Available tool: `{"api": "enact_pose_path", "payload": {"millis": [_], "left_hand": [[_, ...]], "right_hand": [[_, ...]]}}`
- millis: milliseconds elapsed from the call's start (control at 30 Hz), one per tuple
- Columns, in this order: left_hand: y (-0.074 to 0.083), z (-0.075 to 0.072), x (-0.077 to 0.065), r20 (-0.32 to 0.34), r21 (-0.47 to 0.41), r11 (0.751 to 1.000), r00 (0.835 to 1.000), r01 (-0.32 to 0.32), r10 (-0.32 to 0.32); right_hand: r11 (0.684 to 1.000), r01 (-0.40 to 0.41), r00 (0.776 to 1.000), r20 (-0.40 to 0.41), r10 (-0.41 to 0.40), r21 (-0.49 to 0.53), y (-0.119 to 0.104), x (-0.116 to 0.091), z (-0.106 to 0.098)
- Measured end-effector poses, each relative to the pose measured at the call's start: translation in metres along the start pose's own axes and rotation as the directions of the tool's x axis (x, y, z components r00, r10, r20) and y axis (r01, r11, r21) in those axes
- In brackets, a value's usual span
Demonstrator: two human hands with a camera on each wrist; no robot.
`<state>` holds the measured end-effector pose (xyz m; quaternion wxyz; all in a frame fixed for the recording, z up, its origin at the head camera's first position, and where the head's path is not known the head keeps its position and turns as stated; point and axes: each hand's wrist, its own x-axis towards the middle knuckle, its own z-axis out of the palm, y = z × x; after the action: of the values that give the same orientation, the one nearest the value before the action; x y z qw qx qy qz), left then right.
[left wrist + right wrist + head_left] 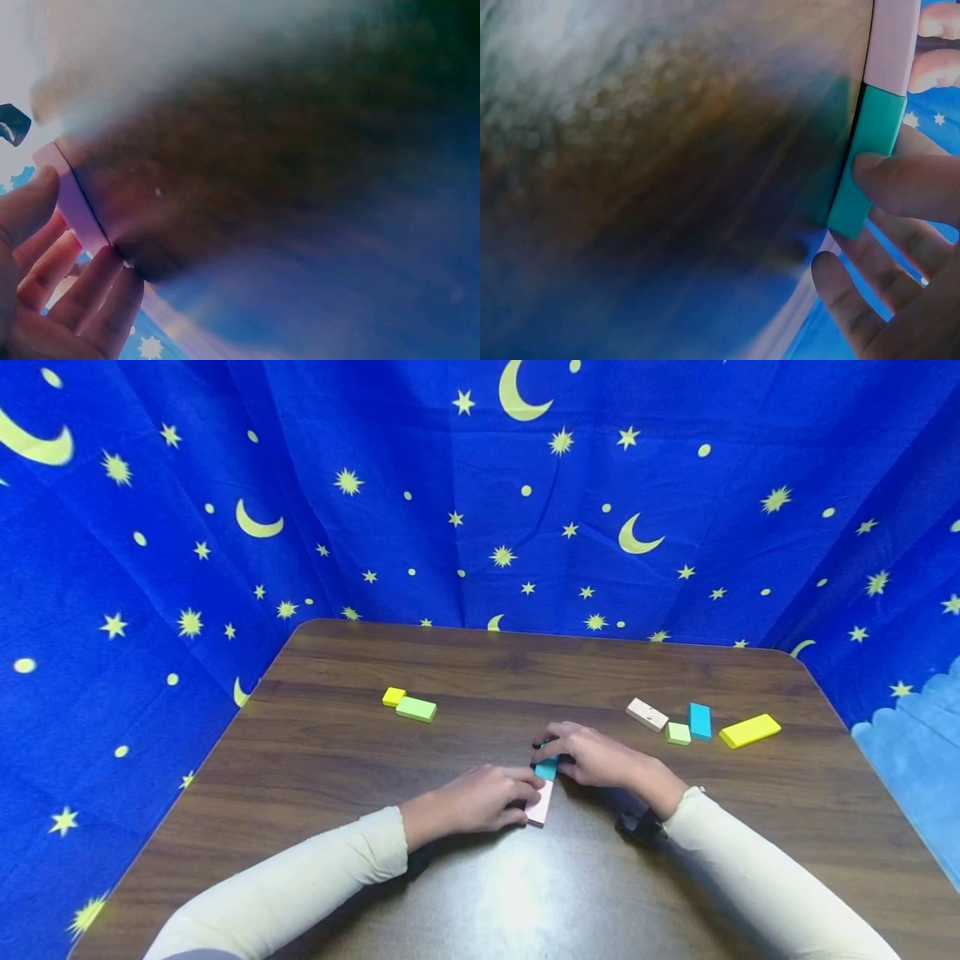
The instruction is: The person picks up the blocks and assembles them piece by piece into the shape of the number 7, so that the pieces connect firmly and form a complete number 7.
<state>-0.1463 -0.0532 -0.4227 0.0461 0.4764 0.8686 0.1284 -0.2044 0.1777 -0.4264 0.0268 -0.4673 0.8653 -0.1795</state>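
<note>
Here at left, a small yellow block (pixel 393 697) sits beside a green block (pixel 416 709); now the left hand (pixel 486 798), gripping the pink block (pixel 538 810) on the table (pixel 315 752) — it meets the teal block (pixel 547 767) end to end, pinched by the right hand (pixel 600 757) — then pale (pixel 647 715), lime (pixel 678 733), blue (pixel 700 722) and long yellow blocks (pixel 751 732).
</note>
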Motion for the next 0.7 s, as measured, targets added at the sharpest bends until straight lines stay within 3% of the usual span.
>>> {"api": "enact_pose_path", "payload": {"millis": [433, 700], "left_hand": [[-0.004, 0.001, 0.003, -0.036, -0.062, 0.998, 0.999, 0.006, -0.008], [-0.005, -0.001, 0.011, -0.015, -0.067, 0.997, 0.999, 0.031, -0.032]], "right_hand": [[0.999, -0.035, 0.999, 0.002, 0.035, 0.006, 0.0, -0.003, -0.003], [0.999, -0.051, 0.999, 0.0, 0.051, 0.011, 0.002, -0.007, -0.003]]}}
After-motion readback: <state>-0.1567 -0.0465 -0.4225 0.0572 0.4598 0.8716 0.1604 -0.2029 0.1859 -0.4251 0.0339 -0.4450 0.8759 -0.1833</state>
